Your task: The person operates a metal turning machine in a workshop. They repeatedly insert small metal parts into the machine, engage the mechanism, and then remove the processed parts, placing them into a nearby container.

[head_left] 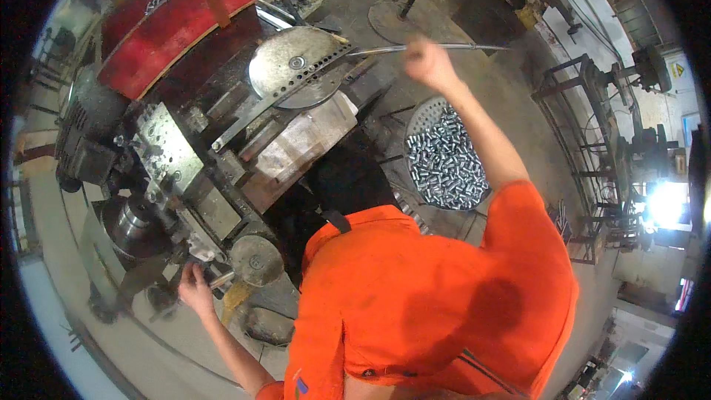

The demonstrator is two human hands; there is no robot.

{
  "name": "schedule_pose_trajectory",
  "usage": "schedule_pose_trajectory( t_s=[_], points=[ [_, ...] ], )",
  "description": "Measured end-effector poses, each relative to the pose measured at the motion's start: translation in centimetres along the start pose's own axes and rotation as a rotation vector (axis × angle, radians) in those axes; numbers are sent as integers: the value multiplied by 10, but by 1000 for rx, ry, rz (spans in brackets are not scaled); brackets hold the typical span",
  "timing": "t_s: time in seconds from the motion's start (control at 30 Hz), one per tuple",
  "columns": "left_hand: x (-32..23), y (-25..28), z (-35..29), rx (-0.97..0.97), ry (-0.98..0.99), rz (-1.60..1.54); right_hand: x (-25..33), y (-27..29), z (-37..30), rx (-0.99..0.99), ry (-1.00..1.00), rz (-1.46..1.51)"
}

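From my remote seat, the far left shows a dark motor housing (78, 133) at the machine's edge, and above it a red metal guard (178, 18) runs diagonally along the back. Just right of the motor sits a perforated steel block (169, 150), with a round chuck (137, 226) below it. My left hand (195, 287) is low on the machine's front, fingers curled closed around a small metal cylinder (221, 278) just beside a round grey disc (255, 259). Further right, a large circular steel plate (296, 67) lies flat on the machine top, crossed by a toothed bar (285, 96). A grey tray (292, 1) of parts sits behind it on the floor. My orange shirt (429, 296) fills the lower middle. Right of the plate, my right hand (426, 59) is raised and clenched on 1 long thin metal rod (444, 47), which runs level from the plate out past the hand. Below that arm, a round perforated basket (429, 115) holds a heap of short shiny metal pieces (448, 163). At far right stand dark metal frames (592, 141).
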State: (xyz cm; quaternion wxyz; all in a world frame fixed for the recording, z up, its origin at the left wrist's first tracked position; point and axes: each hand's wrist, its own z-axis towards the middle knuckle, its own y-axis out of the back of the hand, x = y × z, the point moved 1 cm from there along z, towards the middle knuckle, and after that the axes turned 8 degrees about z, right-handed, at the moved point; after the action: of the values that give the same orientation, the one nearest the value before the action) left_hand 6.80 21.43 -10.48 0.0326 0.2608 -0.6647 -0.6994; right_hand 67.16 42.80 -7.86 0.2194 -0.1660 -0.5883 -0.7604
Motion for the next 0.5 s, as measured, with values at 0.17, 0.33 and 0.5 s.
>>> schedule_pose_trajectory(
  t_s=[0.17,0.33,0.5],
  points=[
    [15,-8,-8,-37,41,0,-120,-102,-129,454,-173,-160],
    [29,-17,-4,-54,70,-82,-118,-127,-151,660,-206,-210],
    [33,-20,-4,-72,126,-140,-121,-118,-146,750,-272,-228]
  ],
)
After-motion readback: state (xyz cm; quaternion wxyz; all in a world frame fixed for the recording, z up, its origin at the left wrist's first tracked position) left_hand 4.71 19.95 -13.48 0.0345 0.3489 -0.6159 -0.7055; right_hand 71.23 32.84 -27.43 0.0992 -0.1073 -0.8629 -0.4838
